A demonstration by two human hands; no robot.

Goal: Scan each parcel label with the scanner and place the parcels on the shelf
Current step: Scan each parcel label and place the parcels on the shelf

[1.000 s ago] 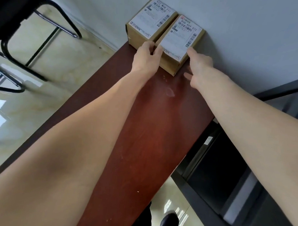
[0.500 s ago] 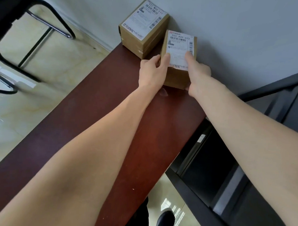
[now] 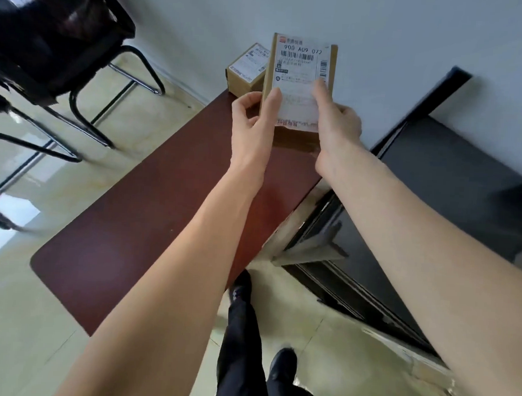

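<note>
Parcel (image 3: 300, 88) with the label 900 A09 072 is lifted above the far end of the brown table (image 3: 151, 211), pinched between the left hand (image 3: 254, 122) and the right hand (image 3: 334, 123). A second parcel (image 3: 247, 68) waits on the table. No scanner is visible, so I judge scanning and shelving remain undone.

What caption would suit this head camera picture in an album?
Both hands, left hand and right hand, hold a labelled parcel above the table; a second parcel sits behind.
</note>
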